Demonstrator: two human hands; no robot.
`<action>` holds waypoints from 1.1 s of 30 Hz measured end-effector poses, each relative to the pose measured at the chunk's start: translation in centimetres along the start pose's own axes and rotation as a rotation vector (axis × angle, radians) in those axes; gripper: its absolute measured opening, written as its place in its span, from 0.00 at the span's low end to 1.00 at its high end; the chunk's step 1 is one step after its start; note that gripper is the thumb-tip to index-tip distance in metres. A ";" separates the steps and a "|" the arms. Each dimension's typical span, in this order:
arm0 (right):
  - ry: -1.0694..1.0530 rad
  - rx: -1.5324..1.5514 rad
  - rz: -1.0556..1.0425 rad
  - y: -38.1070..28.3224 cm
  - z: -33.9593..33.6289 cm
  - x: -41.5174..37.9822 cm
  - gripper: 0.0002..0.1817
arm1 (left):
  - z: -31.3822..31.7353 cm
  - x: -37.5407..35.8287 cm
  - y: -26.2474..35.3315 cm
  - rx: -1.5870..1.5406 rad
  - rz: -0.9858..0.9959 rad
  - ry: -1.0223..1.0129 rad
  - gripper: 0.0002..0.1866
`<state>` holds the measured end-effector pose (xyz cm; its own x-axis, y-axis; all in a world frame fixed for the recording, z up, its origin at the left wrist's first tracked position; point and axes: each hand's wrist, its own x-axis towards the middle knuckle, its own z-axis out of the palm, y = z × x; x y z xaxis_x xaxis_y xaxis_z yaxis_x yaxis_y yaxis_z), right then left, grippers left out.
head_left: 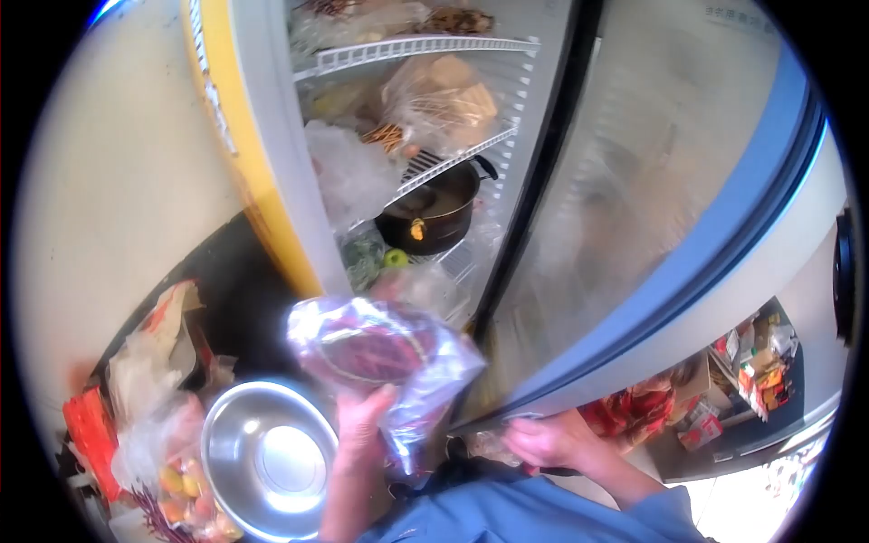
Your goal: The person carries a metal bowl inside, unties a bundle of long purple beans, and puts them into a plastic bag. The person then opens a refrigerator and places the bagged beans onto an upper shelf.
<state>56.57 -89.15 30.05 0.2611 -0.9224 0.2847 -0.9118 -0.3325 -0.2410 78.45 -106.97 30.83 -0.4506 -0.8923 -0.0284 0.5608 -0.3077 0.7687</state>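
My left hand is closed around a shiny clear plastic bag with dark red contents, held up in front of the open fridge. My right hand is at the lower edge of the glass fridge door, its fingers curled closed. What those fingers grip, if anything, I cannot make out; some crumpled clear plastic shows beside them. Below and left of my left hand stands a steel bowl with nothing in it.
Fridge shelves hold bagged food, a dark pot and a green fruit. At the left are a red package and a bag of yellowish fruit. Boxes and packets lie beyond the door.
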 end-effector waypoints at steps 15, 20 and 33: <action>0.141 -0.279 -0.017 1.6 -1.3 -7.0 0.10 | 14.1 6.7 0.7 0.231 0.040 -0.355 0.19; 0.330 -0.233 -0.004 0.8 -2.7 -6.1 0.05 | 16.3 8.9 1.6 0.274 0.112 -0.415 0.19; 0.365 -0.258 -0.080 1.1 -4.7 -4.9 0.05 | 30.0 25.2 11.1 -0.094 -0.044 -0.554 0.16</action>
<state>52.84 -84.04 32.72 0.2472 -0.7506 0.6127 -0.9545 -0.2974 0.0208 52.50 -123.00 57.84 -0.7584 -0.5788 0.2998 0.5808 -0.3914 0.7138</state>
